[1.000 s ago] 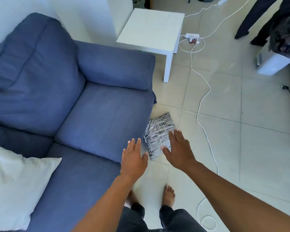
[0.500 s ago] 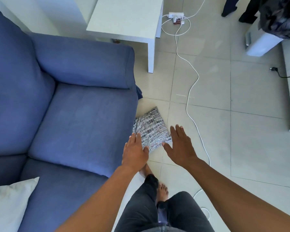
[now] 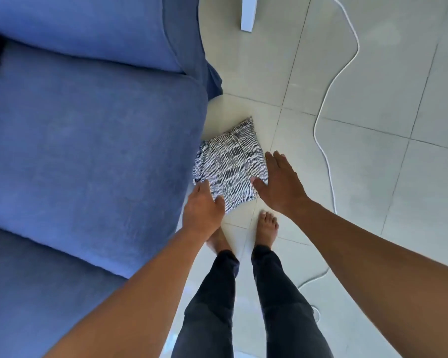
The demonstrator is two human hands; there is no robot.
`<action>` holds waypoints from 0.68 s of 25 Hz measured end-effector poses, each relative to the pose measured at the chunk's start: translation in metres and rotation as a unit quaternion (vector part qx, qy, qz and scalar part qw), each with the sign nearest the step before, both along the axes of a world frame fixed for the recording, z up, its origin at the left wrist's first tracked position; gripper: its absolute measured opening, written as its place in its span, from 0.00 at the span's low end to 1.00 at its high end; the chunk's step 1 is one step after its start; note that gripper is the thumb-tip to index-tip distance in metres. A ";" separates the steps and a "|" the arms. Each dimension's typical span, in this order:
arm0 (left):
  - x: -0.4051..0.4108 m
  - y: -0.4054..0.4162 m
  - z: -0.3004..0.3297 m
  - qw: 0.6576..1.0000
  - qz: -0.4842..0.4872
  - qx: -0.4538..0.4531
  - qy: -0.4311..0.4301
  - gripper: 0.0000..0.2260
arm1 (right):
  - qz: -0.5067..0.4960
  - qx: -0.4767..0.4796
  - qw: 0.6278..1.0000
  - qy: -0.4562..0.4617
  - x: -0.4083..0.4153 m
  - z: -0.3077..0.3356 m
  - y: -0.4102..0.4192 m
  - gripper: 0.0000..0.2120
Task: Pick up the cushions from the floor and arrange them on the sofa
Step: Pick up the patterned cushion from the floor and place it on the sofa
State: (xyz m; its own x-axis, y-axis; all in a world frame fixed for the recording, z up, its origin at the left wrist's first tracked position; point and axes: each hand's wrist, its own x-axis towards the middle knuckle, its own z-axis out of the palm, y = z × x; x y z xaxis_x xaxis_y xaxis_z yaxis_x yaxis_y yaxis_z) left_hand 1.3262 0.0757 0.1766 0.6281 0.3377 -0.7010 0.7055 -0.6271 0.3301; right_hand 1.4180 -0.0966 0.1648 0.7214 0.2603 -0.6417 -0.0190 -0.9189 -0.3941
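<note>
Blue sofa [image 3: 88, 151]: fills the left half of the view. Seat cushion and armrest are in view, fabric plain, no label or writing legible.

Tiled floor [image 3: 360, 177]: pale square tiles with dark grout lines, occupying the right half.

Person: standing barefoot just beside the sofa's front corner, in dark trousers [image 3: 243, 306], toes pointing toward the cushion. Both forearms reach forward and down from the lower edge of the view.

Patterned cushion [image 3: 230, 166]: black-and-white woven-look print, lying on the floor, its left edge against the base of the sofa, directly ahead of the feet. No tag or lettering can be read on it.

Right hand [image 3: 279, 187]: palm down, fingers straight and close together, thumb spread wide toward the cushion. The hand sits at the cushion's right edge; the thumb tip overlaps the fabric. Whether it presses on the cushion cannot be determined.

Left hand [image 3: 203, 210]: palm down, fingers loosely extended, thumb apart. It is at the cushion's lower-left corner, between cushion and sofa front; fingertips overlap the fabric edge. Nothing is gripped by either hand.

White cable [image 3: 329, 99]: trails in curves across the tiles to the right of the cushion, apart from it.

White table leg [image 3: 248, 14]: at the top edge, beyond the armrest.
</note>
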 end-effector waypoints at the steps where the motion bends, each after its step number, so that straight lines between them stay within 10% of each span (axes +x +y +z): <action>1: 0.007 -0.002 -0.026 1.000 0.021 0.002 0.007 0.26 | 0.012 -0.002 1.000 0.002 0.010 -0.029 0.001 0.37; 13: 0.042 0.031 -0.306 0.927 0.370 0.000 0.069 0.34 | -0.136 0.037 0.988 0.070 0.083 -0.317 0.016 0.29; 17: 0.043 0.040 -0.340 0.876 0.472 -0.066 0.066 0.26 | -0.281 0.079 0.943 0.161 0.096 -0.355 0.018 0.51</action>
